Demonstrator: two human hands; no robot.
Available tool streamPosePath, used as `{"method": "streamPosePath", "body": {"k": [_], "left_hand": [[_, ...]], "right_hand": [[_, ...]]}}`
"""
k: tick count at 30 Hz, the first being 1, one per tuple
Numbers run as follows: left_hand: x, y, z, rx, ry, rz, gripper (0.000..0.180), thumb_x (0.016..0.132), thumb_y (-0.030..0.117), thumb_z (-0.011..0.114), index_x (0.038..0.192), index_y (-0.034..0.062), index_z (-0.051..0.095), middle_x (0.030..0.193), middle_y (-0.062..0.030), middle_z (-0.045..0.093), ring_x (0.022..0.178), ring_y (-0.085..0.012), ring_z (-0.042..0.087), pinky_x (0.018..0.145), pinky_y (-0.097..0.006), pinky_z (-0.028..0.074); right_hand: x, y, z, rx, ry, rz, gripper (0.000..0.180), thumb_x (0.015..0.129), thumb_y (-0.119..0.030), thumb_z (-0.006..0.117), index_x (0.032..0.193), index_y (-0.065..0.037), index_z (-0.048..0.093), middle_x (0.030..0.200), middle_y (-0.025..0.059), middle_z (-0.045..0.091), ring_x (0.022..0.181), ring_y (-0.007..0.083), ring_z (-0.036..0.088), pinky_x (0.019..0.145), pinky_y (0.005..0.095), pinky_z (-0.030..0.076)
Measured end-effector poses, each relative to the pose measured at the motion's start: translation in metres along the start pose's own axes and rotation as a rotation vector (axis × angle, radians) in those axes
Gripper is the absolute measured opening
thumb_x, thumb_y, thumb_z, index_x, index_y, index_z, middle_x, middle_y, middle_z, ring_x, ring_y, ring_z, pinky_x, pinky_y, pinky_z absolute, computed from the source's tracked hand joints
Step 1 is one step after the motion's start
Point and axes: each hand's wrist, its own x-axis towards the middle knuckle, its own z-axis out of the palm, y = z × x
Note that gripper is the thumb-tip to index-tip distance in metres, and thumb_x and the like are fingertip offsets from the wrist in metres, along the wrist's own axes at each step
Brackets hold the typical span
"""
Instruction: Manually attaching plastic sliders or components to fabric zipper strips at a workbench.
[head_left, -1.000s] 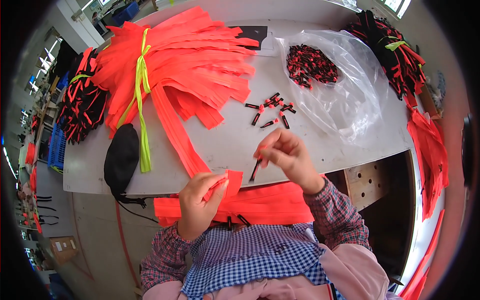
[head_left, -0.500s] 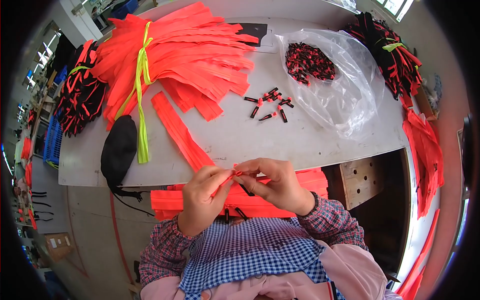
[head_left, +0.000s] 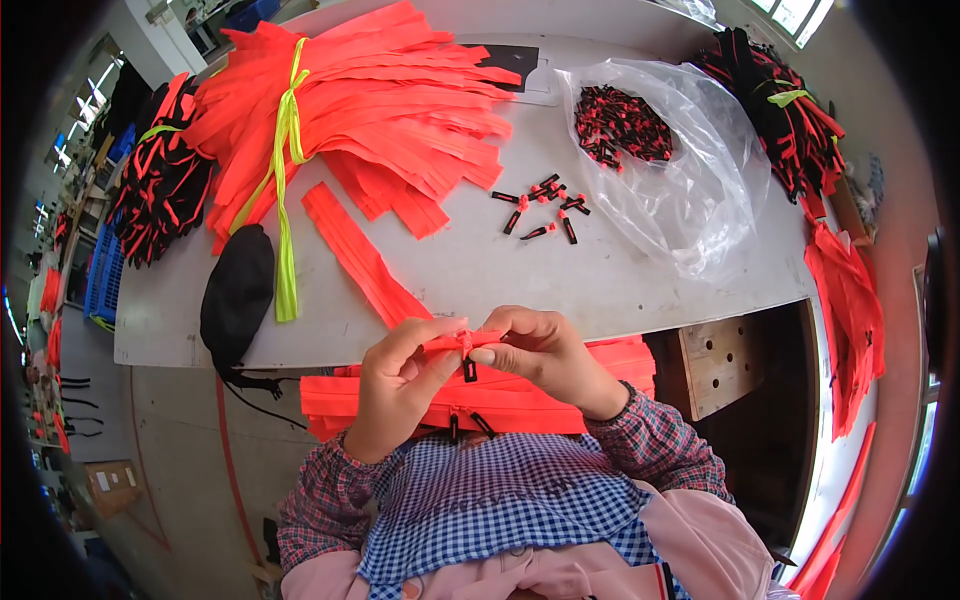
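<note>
My left hand [head_left: 393,385] and my right hand [head_left: 555,362] meet above the near table edge, each pinching the end of a bright orange-red zipper tape [head_left: 358,262]. The tape's other end runs back to the far left across the table. Between my fingertips sits an orange-red zipper slider [head_left: 466,343] on the tape, its black pull tab [head_left: 470,371] hanging down. Under my hands, a stack of orange-red zippers [head_left: 540,397] lies across my lap, and two black pulls [head_left: 454,427] show along its front edge.
A large bundle of orange-red zipper tapes [head_left: 370,100] is tied with a yellow-green strip [head_left: 287,130]. Loose sliders [head_left: 568,230] lie before a clear plastic bag [head_left: 705,215] holding many more. A black pouch [head_left: 238,295] rests at left; dark bundles [head_left: 775,105] flank the table.
My hands have turned and drawn slightly apart at the fingertips. The slider and its pull, largely covered by my fingers before, now show between them with the pull hanging straight down.
</note>
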Motion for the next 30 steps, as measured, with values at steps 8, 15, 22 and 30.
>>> {"method": "streamPosePath", "body": {"k": [8,15,22,30], "left_hand": [[-0.001,-0.002,-0.006,-0.516,-0.050,-0.223,0.033,0.099,0.001,0.063,0.132,0.0012,0.058,0.117,-0.0050,0.066,0.104,-0.0107,0.063,0.093,-0.026,0.052],[0.003,0.003,-0.004,-0.577,-0.145,-0.266,0.033,0.101,0.002,0.061,0.133,-0.0003,0.056,0.120,-0.0057,0.064,0.111,-0.0126,0.062,0.096,-0.027,0.051],[0.003,0.005,-0.002,-0.418,-0.152,-0.326,0.033,0.099,0.008,0.065,0.129,-0.0023,0.057,0.117,-0.0049,0.065,0.107,-0.0107,0.063,0.094,-0.026,0.051],[0.008,0.005,-0.009,-0.427,-0.254,-0.366,0.031,0.098,0.007,0.066,0.127,-0.0019,0.059,0.117,-0.0062,0.066,0.107,-0.0117,0.063,0.094,-0.027,0.052]], "right_hand": [[-0.002,0.012,0.006,0.273,-0.104,-0.068,0.008,0.103,-0.013,0.064,0.105,-0.005,0.065,0.100,-0.0045,0.061,0.093,0.0044,0.055,0.084,0.0244,0.047],[0.002,0.013,0.009,0.380,-0.121,-0.005,0.009,0.102,-0.012,0.059,0.095,-0.007,0.058,0.093,-0.0063,0.055,0.089,0.0035,0.048,0.081,0.0225,0.042],[-0.001,0.016,0.006,0.414,-0.105,0.043,0.009,0.100,-0.009,0.058,0.091,-0.008,0.056,0.090,-0.0070,0.053,0.086,0.0030,0.047,0.079,0.0221,0.041],[-0.005,0.025,0.012,0.413,-0.063,-0.028,0.009,0.100,-0.007,0.059,0.091,-0.008,0.057,0.091,-0.0068,0.054,0.085,0.0027,0.047,0.078,0.0223,0.041]]}}
